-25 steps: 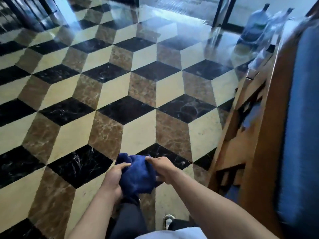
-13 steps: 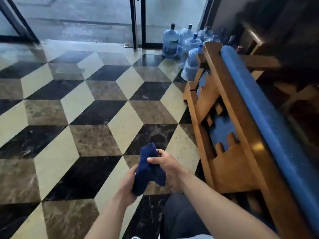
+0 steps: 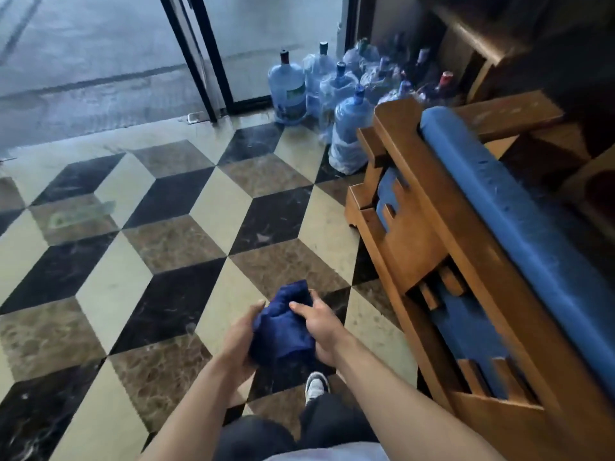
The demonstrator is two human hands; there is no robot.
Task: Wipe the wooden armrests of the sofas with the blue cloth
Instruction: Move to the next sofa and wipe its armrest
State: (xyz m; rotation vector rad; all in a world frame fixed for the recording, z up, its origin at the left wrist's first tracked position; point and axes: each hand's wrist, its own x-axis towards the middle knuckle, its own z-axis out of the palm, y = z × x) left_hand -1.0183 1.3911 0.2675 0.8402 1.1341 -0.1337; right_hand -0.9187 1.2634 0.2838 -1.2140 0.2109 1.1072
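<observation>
**Wooden sofa lying to the right of both hands**

Wood and blue padding are filling the right side of the view: the sofa (image 3: 482,261) is running away from the person, its long axis stretching from the near right corner toward the water bottles (image 3: 349,128) by the glass door. Its wooden arm (image 3: 429,207) is sitting to the right of and beyond the hands, well apart from them, so the right hand is the nearer one for a reach.

Over the tiled floor (image 3: 133,261), the person is holding the cloth (image 3: 283,324) bunched between both hands. The left hand (image 3: 241,341) is cupping its left side; the right hand (image 3: 321,327) is gripping its right side with the thumb on top. Both are closed on the cloth, which is touching no wood yet.
</observation>
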